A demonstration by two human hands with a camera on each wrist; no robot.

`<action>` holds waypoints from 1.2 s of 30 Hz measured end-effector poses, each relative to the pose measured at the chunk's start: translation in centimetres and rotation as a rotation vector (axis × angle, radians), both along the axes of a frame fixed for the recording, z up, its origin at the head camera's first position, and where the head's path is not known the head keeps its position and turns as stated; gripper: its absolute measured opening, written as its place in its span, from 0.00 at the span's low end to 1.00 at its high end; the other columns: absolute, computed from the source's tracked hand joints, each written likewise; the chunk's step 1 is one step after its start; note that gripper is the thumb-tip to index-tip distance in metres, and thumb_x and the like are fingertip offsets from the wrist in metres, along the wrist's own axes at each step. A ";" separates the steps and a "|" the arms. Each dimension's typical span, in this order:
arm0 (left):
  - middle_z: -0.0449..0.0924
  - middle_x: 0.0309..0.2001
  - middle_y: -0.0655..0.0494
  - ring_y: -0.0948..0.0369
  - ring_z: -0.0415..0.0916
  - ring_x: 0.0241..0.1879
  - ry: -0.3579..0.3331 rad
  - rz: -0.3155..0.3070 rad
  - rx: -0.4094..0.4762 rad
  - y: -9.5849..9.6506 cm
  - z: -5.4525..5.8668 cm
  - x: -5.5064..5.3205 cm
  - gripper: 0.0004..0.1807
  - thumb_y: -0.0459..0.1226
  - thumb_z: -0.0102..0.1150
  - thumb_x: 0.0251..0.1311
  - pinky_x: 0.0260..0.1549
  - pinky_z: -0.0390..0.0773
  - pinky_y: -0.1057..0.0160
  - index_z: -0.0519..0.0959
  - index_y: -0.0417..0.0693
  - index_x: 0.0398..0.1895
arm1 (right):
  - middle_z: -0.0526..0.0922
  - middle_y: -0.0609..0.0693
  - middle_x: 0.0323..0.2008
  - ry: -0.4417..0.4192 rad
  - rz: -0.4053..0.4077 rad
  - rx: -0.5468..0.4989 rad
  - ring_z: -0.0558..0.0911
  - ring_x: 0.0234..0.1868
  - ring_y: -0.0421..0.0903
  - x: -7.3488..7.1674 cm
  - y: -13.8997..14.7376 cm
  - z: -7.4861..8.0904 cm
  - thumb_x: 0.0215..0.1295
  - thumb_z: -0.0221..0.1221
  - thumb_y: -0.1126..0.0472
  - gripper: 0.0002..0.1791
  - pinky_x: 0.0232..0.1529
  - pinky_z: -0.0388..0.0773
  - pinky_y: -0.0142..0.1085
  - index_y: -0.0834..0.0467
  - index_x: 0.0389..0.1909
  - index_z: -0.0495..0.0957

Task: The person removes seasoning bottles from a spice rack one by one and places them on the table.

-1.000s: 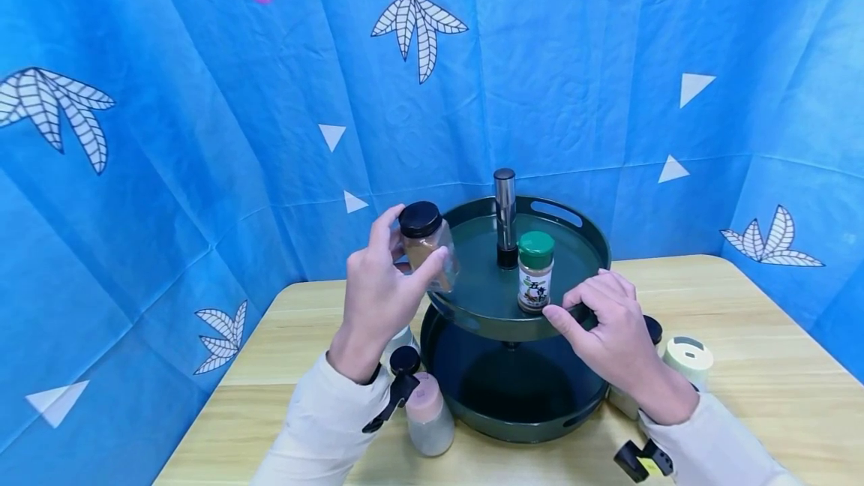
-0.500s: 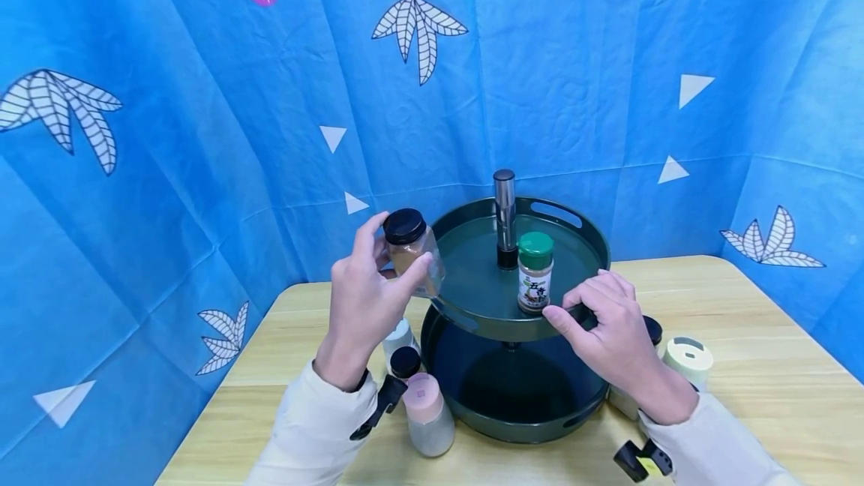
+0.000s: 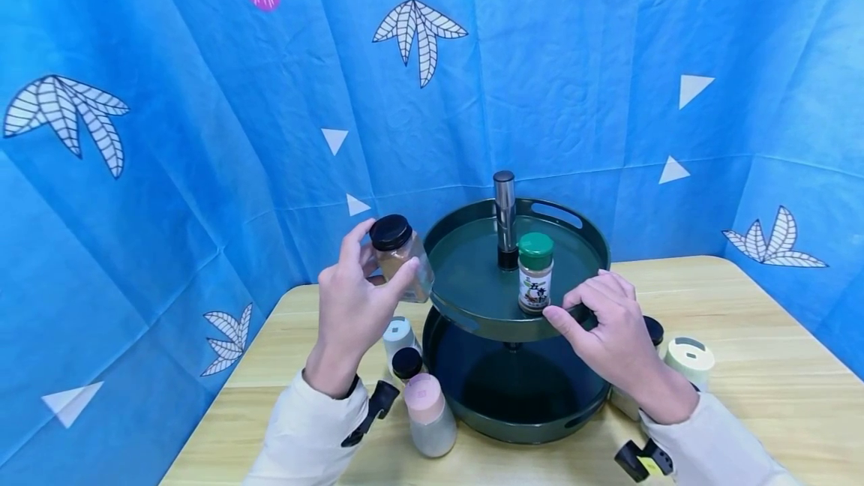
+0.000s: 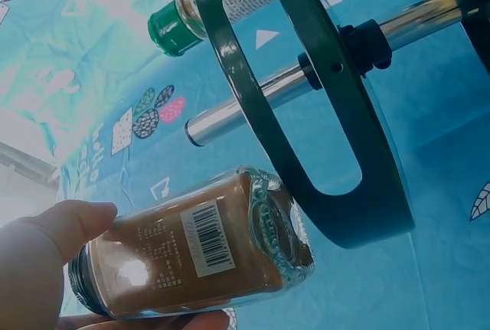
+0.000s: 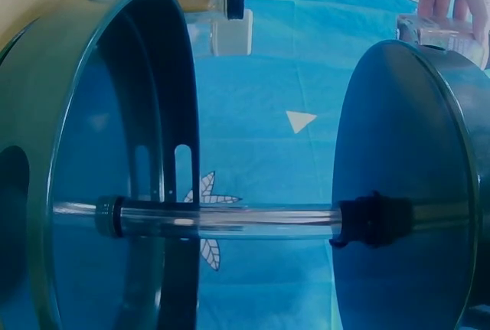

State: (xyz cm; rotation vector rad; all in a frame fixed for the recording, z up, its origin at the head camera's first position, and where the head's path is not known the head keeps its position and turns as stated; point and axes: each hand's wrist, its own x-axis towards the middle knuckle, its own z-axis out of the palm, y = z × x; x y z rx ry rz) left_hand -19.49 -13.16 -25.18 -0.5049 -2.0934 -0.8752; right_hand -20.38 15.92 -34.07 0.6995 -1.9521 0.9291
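Observation:
My left hand [image 3: 354,310] holds a clear jar [image 3: 408,272] of brown powder by its upper part, tilted, at the left rim of a dark green two-tier tray [image 3: 459,306]. In the left wrist view, the jar [image 4: 187,249] shows a barcode label and its black lid is partly behind the thumb. On the upper tier stands a small spice jar [image 3: 535,276] with a green cap. Just right of that jar, my right hand [image 3: 610,328] grips the tray's front-right rim, fingers curled over it and thumb in front.
A chrome post [image 3: 505,220] rises through the tray's middle. By its left side stand a pink-capped bottle [image 3: 430,418], a black-capped jar [image 3: 407,363] and a white-capped bottle [image 3: 398,334]. A pale-green-capped bottle [image 3: 688,358] and a black-capped jar [image 3: 652,330] are behind the right wrist.
My left hand has drawn the brown-powder jar left and slightly down, from over the upper tier to its left rim. The right hand and the green-capped jar stay put.

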 end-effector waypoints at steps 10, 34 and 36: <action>0.85 0.42 0.42 0.50 0.85 0.36 0.017 0.014 0.003 -1.1 -0.3 0.1 0.36 0.35 0.72 0.52 0.28 0.84 0.56 0.66 0.32 0.61 | 0.78 0.43 0.25 -0.003 0.001 0.002 0.72 0.36 0.46 0.0 0.0 -0.1 0.66 0.55 0.38 0.25 0.56 0.60 0.62 0.55 0.22 0.75; 0.83 0.45 0.38 0.47 0.84 0.38 -0.056 0.071 -0.014 -3.0 -1.8 0.1 0.36 0.35 0.73 0.51 0.28 0.84 0.55 0.66 0.31 0.60 | 0.78 0.44 0.25 0.029 0.007 0.000 0.72 0.35 0.47 -0.3 0.1 -0.1 0.67 0.51 0.34 0.29 0.56 0.60 0.63 0.55 0.22 0.75; 0.83 0.44 0.38 0.46 0.84 0.37 -0.056 0.075 -0.015 -3.2 -2.0 0.1 0.36 0.35 0.73 0.51 0.28 0.84 0.54 0.67 0.30 0.60 | 0.78 0.44 0.25 0.028 0.009 0.000 0.73 0.36 0.47 -0.3 0.1 -0.1 0.66 0.51 0.34 0.28 0.56 0.60 0.64 0.55 0.22 0.75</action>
